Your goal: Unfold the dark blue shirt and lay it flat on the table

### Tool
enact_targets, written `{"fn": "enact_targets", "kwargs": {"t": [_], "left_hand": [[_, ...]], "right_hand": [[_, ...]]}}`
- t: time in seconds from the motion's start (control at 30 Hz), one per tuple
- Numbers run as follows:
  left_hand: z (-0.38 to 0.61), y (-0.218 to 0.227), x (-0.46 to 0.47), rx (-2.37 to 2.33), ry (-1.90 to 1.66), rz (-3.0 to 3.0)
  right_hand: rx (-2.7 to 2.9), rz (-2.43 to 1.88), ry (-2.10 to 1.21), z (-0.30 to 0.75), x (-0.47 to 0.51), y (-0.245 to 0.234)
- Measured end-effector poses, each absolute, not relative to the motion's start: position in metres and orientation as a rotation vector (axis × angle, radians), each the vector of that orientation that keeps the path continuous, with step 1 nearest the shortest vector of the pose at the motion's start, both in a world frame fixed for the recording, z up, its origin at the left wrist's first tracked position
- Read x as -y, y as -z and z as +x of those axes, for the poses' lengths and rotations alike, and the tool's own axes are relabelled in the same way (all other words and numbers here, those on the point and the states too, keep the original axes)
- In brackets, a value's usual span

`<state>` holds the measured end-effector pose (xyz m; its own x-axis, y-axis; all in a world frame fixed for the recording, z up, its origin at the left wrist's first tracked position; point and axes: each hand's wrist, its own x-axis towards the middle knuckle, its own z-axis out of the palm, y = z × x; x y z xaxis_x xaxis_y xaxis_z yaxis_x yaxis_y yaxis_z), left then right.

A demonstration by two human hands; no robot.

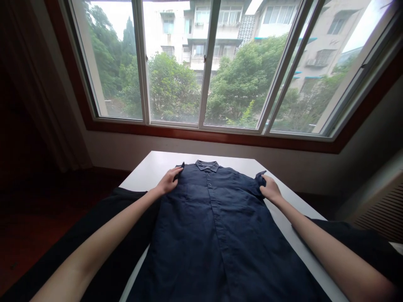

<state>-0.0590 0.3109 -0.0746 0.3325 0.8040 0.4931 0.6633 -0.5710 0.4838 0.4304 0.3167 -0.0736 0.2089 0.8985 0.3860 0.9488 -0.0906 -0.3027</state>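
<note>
- Shirt (217, 235): dark navy, spread front up on white table (137, 176); runs from near table's far edge down middle, out of view at bottom.
- Collar (207, 166) points to far edge, about midway between the two far corners; shirt front closed, some buttons visible, light wrinkles over body.
- Left hand (170, 180): at shirt's shoulder on the left side, toward table's far left corner; thumb and fingers close together, pinching sleeve fabric.
- Right hand (270, 188): near table's right edge, below far right corner; fingers closed on bunched sleeve (259, 179), its tip raised above the fingers.
- Both arms reach forward, one either side of shirt; hands well apart, shirt between.
- Black cloth (116, 218) along table's left edge, partly under left forearm.
- More dark cloth (349, 235) by right edge, beyond right forearm.
- Window (206, 67) past far edge; trees (176, 84) and building (176, 37) outside.
- Curtain (47, 105) left, slatted panel (382, 205) right.
</note>
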Motion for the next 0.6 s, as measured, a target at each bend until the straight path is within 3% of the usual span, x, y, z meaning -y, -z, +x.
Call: {"fn": "enact_targets", "kwargs": {"t": [0.1, 0.33, 0.43, 0.6], "left_hand": [[-0.042, 0.081, -0.297, -1.235, -0.812, 2.49], [-0.046, 0.107, -0.284, -1.484, -0.482, 2.519], [-0.05, 0.115, -0.28, -1.53, -0.412, 2.546], [-0.049, 0.12, -0.279, -1.562, -0.42, 2.545]], "right_hand": [[1.847, -1.872, 0.163, 0.41, -0.313, 0.07], [2.409, -1.55, 0.106, 0.364, -0.282, 0.081], [2.614, -1.489, 0.111, 0.358, -0.268, 0.088], [2.492, -1.637, 0.15, 0.372, -0.26, 0.103]]}}
